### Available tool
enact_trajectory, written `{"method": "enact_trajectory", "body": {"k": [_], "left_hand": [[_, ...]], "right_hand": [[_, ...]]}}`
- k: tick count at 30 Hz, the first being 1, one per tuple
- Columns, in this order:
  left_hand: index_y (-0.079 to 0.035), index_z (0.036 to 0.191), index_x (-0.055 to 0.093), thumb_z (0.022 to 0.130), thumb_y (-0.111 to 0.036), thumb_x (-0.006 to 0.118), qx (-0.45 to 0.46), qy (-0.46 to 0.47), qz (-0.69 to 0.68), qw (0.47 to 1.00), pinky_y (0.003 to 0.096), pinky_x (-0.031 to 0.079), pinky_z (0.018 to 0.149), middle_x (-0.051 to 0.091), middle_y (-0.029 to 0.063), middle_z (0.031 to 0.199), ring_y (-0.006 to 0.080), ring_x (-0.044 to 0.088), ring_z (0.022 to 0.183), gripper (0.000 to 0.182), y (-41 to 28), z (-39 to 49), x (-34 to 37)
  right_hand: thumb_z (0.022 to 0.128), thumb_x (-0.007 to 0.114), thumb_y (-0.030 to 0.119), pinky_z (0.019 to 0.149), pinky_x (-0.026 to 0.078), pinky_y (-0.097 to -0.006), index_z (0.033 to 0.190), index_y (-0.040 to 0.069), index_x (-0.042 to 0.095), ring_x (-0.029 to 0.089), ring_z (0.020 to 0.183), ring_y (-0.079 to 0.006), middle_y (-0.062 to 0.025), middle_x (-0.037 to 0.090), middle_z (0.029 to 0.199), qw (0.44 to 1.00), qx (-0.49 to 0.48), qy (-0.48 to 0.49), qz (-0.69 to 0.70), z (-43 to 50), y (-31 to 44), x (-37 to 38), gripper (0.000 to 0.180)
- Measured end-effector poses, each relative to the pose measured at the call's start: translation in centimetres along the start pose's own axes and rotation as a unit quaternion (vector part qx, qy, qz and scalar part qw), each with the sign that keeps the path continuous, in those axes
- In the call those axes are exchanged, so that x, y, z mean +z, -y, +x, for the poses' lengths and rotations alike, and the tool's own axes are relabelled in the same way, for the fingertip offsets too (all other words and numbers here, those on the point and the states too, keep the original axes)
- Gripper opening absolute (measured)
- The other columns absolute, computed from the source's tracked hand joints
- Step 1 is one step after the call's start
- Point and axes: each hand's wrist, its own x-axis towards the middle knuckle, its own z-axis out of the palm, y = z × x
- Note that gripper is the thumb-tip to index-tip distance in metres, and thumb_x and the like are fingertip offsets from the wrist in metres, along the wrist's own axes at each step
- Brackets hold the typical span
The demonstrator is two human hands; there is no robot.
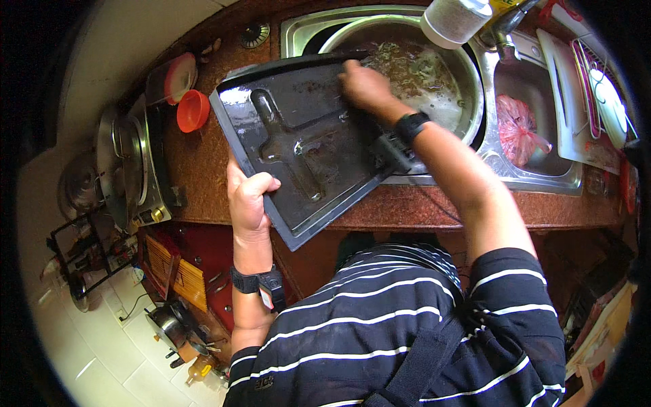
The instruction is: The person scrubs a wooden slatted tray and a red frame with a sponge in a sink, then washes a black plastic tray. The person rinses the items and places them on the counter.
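A wet black tray (325, 147) with raised rims and moulded grooves is tilted over the counter's front edge and the near side of a large metal basin (470, 114). My left hand (249, 196) grips its left rim, the thumb lying over the inner face. Against the tray's upper right part is my right hand (368, 89), blurred, with curled fingers; whether something is inside them is hidden. Murky water (414, 76) with floating bits fills part of the basin, which sits in the left bowl of a steel double sink (539, 180).
A red plastic bag (516, 129) lies in the right sink bowl, below a faucet (506, 43). White container (455, 23) overhangs the basin's back. Left on the counter are an orange-red bowl (193, 111) and a stove with a lidded pan (119, 163). Cutting board (564, 96) and dish rack (592, 86) stand right.
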Motion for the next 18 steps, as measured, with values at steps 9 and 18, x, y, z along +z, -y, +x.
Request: {"method": "enact_trajectory", "body": {"k": [9, 18], "left_hand": [[0.002, 0.121, 0.052, 0.081, -0.004, 0.055, 0.008, 0.047, -0.061, 0.997, 0.0332, 0.053, 0.083, 0.063, 0.0125, 0.105, 0.0222, 0.064, 0.091, 0.041, 0.9, 2.3, -1.0], [-0.004, 0.133, 0.044, 0.1, -0.046, 0.034, -0.07, 0.104, -0.225, 0.966, 0.0409, 0.046, 0.097, 0.055, 0.0135, 0.125, 0.025, 0.056, 0.113, 0.054, 0.3, 4.0, -0.6]], "right_hand": [[0.086, 0.045, 0.014, 0.072, 0.052, -0.0474, 0.092, 0.002, 0.062, 0.065, 0.089, -0.0377, -0.0219, 0.066, 0.096, 0.975, 0.113, 0.034, -0.189, -1.4, -12.1, -4.2, 0.021], [0.087, 0.059, 0.017, 0.067, 0.05, -0.0429, 0.085, 0.0, 0.059, 0.065, 0.076, -0.0361, -0.0224, 0.064, 0.08, 0.928, -0.153, -0.145, 0.308, -2.0, 12.6, -1.5, 0.017]]}}
